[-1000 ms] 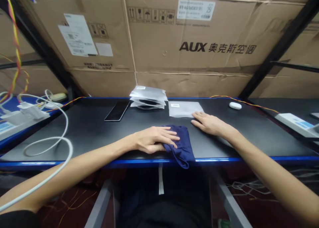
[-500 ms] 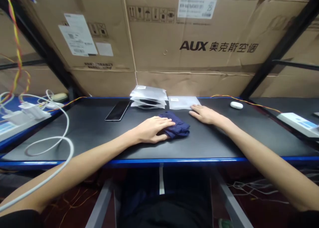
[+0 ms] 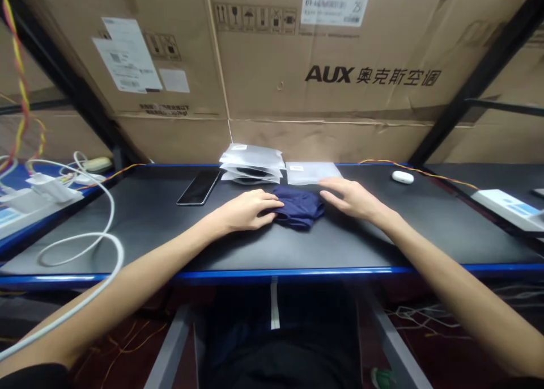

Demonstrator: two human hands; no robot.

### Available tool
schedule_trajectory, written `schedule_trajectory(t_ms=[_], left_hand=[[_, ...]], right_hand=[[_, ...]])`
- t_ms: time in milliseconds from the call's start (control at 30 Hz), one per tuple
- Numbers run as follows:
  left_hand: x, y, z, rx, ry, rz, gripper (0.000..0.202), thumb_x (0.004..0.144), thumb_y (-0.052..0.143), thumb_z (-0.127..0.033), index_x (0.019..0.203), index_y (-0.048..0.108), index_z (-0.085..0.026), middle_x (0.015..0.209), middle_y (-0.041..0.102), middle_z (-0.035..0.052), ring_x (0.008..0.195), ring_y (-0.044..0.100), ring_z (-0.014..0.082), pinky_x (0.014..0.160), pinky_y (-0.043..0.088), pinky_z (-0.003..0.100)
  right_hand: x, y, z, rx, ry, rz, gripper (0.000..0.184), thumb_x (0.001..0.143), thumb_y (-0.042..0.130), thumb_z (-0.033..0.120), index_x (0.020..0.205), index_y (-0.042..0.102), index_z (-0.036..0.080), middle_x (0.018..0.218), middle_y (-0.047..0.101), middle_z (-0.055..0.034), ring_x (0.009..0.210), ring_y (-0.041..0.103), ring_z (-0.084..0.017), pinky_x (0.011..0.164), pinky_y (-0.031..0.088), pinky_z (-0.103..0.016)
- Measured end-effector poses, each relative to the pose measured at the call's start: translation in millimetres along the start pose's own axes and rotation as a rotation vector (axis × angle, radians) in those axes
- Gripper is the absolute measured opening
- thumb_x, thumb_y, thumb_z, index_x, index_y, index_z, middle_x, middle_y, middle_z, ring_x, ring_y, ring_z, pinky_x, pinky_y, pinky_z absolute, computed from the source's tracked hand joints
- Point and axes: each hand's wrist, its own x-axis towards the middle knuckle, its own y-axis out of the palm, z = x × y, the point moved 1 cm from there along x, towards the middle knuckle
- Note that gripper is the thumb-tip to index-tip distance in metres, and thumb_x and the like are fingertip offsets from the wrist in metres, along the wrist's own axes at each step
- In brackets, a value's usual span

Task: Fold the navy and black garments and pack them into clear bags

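A crumpled navy blue cloth [image 3: 300, 208] lies on the black table [image 3: 161, 230] just in front of a flat clear plastic bag [image 3: 308, 172]. My left hand [image 3: 244, 210] rests palm down at the cloth's left edge, fingers stretched and touching it. My right hand [image 3: 351, 198] lies on the table at the cloth's right side, fingers spread, its fingertips at the cloth and near the bag's front edge. Neither hand grips anything.
A stack of filled plastic bags [image 3: 251, 164] sits behind the cloth, with a black phone [image 3: 199, 187] to its left. A small white case [image 3: 402, 177] lies at the back right. White cables [image 3: 85, 230] and chargers crowd the left. Cardboard boxes [image 3: 340, 66] wall the back.
The cloth has been slid away from the table's front edge toward the bags and bunched up. Both hands moved forward with it, and my right hand came off the flat bag.
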Motion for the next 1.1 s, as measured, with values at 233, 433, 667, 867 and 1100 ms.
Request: schedule_trajectory(t_ms=[233, 433, 667, 867, 1100], left_hand=[[5.5, 2.9, -33.5, -0.146, 0.040, -0.040, 0.030, 0.098, 0.056, -0.033, 0.120, 0.071, -0.020, 0.117, 0.073, 0.0079, 0.107, 0.066, 0.0221, 0.099, 0.049, 0.035], [9.6, 15.9, -29.2, -0.141, 0.014, -0.091, 0.024, 0.098, 0.058, -0.033, 0.111, 0.074, -0.021, 0.111, 0.070, 0.0082, 0.098, 0.064, 0.0205, 0.090, 0.050, 0.033], [10.5, 10.3, -30.4, -0.357, -0.231, -0.295, 0.014, 0.093, 0.059, -0.027, 0.090, 0.070, -0.017, 0.079, 0.070, -0.0001, 0.066, 0.063, 0.0121, 0.064, 0.050, 0.024], [2.2, -13.2, -16.7, -0.253, -0.317, -0.557, 0.016, 0.090, 0.057, -0.024, 0.098, 0.070, -0.018, 0.077, 0.069, -0.0012, 0.064, 0.061, 0.0110, 0.060, 0.048, 0.022], [-9.9, -25.5, 0.2, 0.268, -0.293, -0.314, 0.025, 0.081, 0.056, -0.022, 0.088, 0.080, -0.025, 0.077, 0.074, 0.0017, 0.067, 0.064, 0.0171, 0.059, 0.040, 0.027]], right_hand=[[-2.6, 0.0, 16.9, 0.076, 0.087, -0.119, 0.041, 0.099, 0.044, 0.044, 0.113, 0.077, 0.025, 0.115, 0.078, -0.0057, 0.108, 0.072, -0.028, 0.098, 0.055, -0.042], [-6.6, 12.3, 41.4, 0.000, 0.149, 0.009, 0.047, 0.097, 0.050, 0.054, 0.123, 0.073, 0.022, 0.118, 0.077, -0.0086, 0.106, 0.073, -0.031, 0.095, 0.055, -0.042], [-8.3, 21.9, 45.2, -0.052, 0.175, 0.134, 0.063, 0.095, 0.052, 0.059, 0.142, 0.056, 0.016, 0.132, 0.070, -0.0161, 0.118, 0.068, -0.035, 0.101, 0.053, -0.046], [-9.1, 16.8, 32.3, 0.007, 0.123, 0.184, 0.053, 0.094, 0.054, 0.052, 0.140, 0.056, 0.025, 0.142, 0.063, -0.0113, 0.128, 0.061, -0.031, 0.108, 0.049, -0.048], [-12.0, 1.9, 4.3, 0.075, 0.110, 0.273, 0.058, 0.094, 0.054, 0.050, 0.146, 0.052, 0.024, 0.153, 0.053, -0.0117, 0.143, 0.047, -0.032, 0.118, 0.038, -0.051]])
